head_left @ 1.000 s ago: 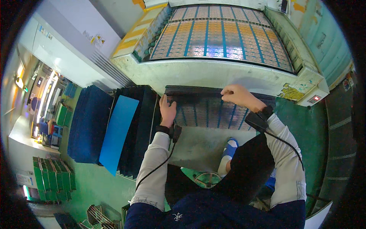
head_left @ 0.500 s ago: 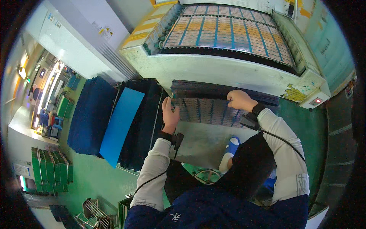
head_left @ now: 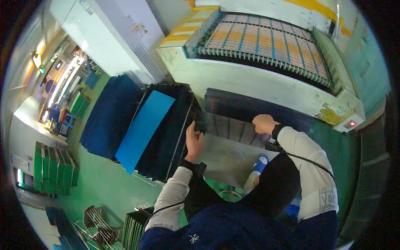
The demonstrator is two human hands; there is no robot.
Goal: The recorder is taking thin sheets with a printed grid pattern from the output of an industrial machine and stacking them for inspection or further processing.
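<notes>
I am gripping a dark gridded panel (head_left: 233, 127) at frame centre: left hand (head_left: 194, 137) fingers clamped on its left edge, right hand (head_left: 263, 123) fingers clamped on its top edge, below the conveyor machine (head_left: 266, 79).

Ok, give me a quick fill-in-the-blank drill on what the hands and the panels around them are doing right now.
1. Both hands grip one dark gridded panel: the left hand at its ____ end, the right hand toward the other.
2. The bright blue sheet lies on a rack of ____ panels.
3. The conveyor machine shows a small ____ light at its corner.

Missing words: left; black; red
</notes>
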